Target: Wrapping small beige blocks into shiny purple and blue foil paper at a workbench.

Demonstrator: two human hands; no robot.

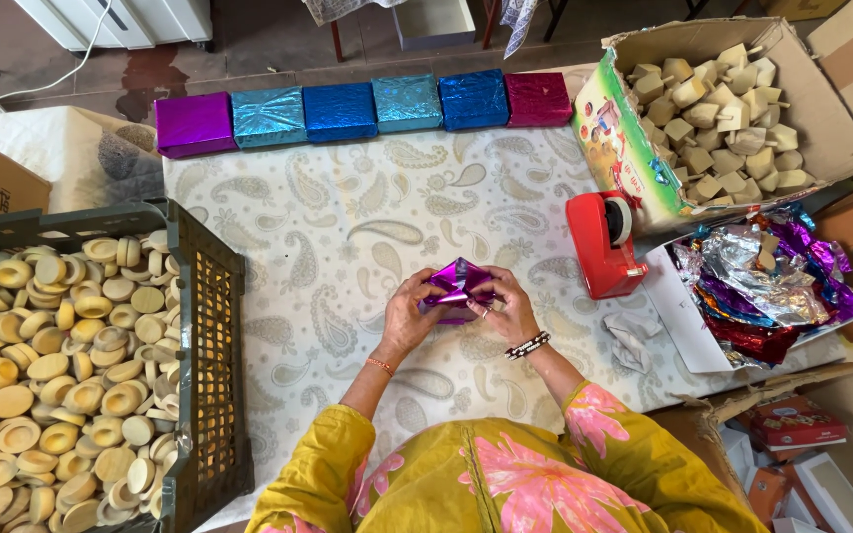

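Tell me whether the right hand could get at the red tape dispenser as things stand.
Probably yes. The red tape dispenser stands on the cloth just beside the right hand, nothing between them, but that hand is busy holding the purple foil package with the left hand.

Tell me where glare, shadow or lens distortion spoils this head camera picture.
Head view: even daylight, all sharp; glare glints on the purple foil packet between the left hand and right hand, on the row of wrapped boxes and the loose foil sheets; soft shadow under the hands; wide-angle lens bends the crate outward.
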